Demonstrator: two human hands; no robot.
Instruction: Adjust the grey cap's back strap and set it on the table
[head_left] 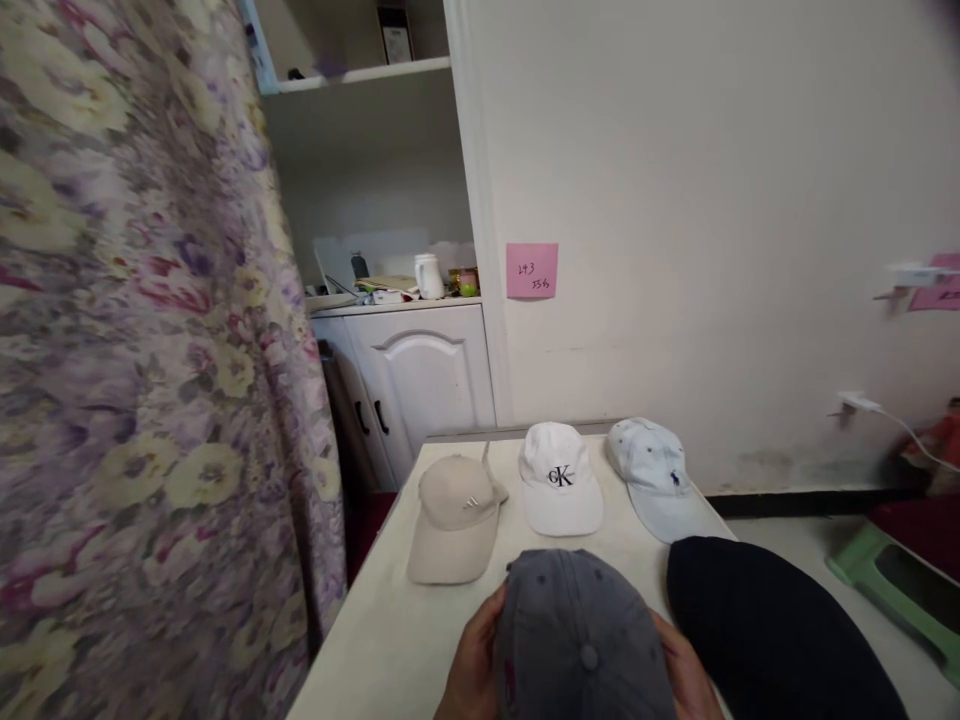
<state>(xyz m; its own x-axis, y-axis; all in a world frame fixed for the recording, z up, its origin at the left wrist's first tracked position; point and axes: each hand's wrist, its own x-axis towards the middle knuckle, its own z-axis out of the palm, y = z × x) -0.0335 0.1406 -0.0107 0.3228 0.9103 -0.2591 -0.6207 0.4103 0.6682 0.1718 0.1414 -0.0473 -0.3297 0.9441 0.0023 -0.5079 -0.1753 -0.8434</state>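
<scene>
A dark grey baseball cap (581,630) is held between my two hands at the near edge of the view, its crown and top button facing up. My left hand (472,665) grips its left side, and my right hand (684,670) grips its right side; the fingertips are partly hidden by the cap. Beyond it on the table lie a beige cap (454,515) at the left, a white cap (561,475) with black "CK" letters in the middle, and a pale blue cap (651,475) at the right. A black hat-like item (772,625) lies close to my right hand.
The caps rest on a cream table (386,640) against the wall. A floral curtain (150,330) hangs at the left, near a white cabinet (420,370) holding a white jug (429,277). A green stool (892,580) stands at the right, below a plugged-in charger (859,402).
</scene>
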